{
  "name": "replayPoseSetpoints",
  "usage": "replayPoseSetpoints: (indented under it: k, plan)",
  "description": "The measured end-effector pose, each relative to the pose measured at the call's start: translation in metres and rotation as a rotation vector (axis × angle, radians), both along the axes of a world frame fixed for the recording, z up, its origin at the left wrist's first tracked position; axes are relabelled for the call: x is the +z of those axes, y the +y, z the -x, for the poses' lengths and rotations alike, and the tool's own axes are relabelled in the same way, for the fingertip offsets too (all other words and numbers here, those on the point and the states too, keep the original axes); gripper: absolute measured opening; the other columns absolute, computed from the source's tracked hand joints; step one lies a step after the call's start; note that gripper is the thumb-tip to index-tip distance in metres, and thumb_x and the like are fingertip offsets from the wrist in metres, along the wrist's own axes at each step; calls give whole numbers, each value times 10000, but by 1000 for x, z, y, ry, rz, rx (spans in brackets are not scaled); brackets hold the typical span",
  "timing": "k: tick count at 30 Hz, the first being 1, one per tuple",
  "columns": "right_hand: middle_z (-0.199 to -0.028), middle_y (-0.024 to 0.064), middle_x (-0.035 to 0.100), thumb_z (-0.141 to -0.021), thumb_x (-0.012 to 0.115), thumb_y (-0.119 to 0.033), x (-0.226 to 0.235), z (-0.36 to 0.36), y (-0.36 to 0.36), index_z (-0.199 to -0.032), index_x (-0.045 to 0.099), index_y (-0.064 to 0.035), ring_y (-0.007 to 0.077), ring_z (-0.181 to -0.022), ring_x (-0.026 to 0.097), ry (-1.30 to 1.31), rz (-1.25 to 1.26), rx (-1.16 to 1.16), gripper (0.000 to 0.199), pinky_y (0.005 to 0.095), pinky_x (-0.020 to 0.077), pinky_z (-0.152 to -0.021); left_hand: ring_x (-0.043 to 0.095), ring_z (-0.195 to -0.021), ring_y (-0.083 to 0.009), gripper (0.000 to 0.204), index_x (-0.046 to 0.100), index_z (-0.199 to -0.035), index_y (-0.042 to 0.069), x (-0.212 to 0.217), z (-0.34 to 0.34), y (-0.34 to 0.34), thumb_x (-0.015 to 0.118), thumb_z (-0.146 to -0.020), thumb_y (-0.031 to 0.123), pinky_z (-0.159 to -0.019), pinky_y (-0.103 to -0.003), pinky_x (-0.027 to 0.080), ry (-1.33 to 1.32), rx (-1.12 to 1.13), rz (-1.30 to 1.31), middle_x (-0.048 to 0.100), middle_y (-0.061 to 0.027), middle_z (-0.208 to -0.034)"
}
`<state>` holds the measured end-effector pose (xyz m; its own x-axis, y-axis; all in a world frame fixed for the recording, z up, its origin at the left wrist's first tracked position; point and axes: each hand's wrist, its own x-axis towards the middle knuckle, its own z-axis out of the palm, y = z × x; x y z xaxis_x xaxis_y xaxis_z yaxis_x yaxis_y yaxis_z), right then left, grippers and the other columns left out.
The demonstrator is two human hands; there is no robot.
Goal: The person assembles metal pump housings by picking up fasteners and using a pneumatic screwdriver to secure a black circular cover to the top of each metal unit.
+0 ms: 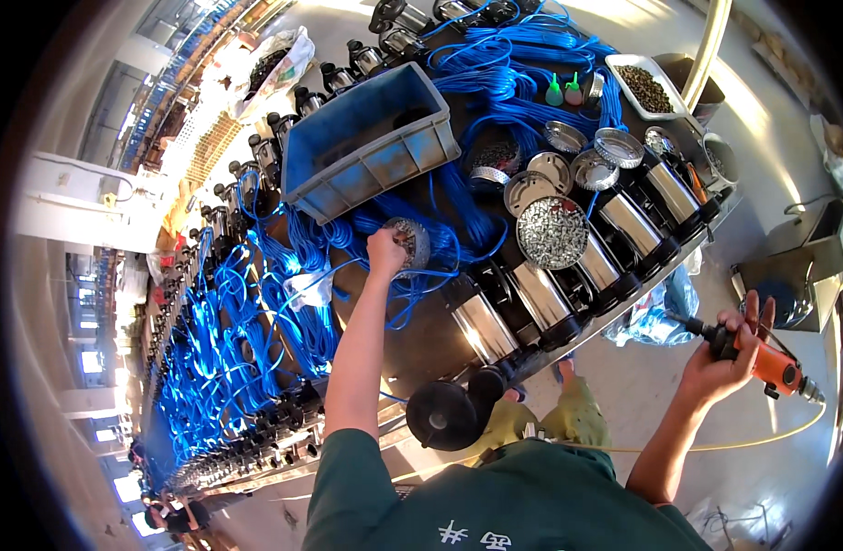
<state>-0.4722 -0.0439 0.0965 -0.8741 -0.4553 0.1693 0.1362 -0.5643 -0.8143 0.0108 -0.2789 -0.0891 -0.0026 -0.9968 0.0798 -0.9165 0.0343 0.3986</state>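
Observation:
My left hand reaches over the bench to a round metal dish of small parts. Its fingers are curled at the dish; whatever they pinch is too small to make out. Out to the right, my right hand is wrapped round an orange and black power screwdriver, its bit pointing left and a yellow hose running from its rear. Nearest my body, a black round-ended part lies at the bench edge. Beside it, several steel cylinders with black ends lie in a row.
Behind my left hand stands a blue-grey plastic crate. Coiled blue cables spread over the left and far bench. A round tray of small metal pieces rests by the cylinders. A white tray of brownish parts sits far right, near two small bottles.

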Motion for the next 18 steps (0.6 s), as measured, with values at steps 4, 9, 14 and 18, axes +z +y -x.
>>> replayPoseSetpoints:
  k: [4,9,14,18]
  plan:
    - [-1147,211,608,-839,510,-122,-2,-16,6,-1356,379,56,101,-659,511,81,-112,156,562,279,448,-697,680,-725,-302,185,673,-907,-80,8,-13,10,638,-787,57,-684,-396,588,805,426,-200,681,-198,-832]
    - [-1174,243,584,-804,536,-150,-6,-38,-8,-1350,381,55,117,-661,526,41,-77,311,604,260,456,-675,624,-936,-407,218,539,-1017,-116,0,-49,22,525,-876,49,-829,-490,567,1710,631,-428,597,-264,-1021]
    - [-1255,249,541,-732,561,-92,11,-85,-27,-1308,428,37,145,-675,545,-6,-14,255,605,252,472,-704,574,-1030,-406,242,534,-1026,-111,5,-49,37,486,-924,103,-921,-477,516,1957,691,-435,575,-263,-1067]
    - [-1112,217,591,-777,553,-66,3,-104,-24,-1269,444,52,149,-617,529,122,39,401,518,269,471,-623,574,-809,-247,143,585,-966,-53,3,-51,50,537,-914,72,-690,-334,512,1977,626,-444,597,-147,-898]
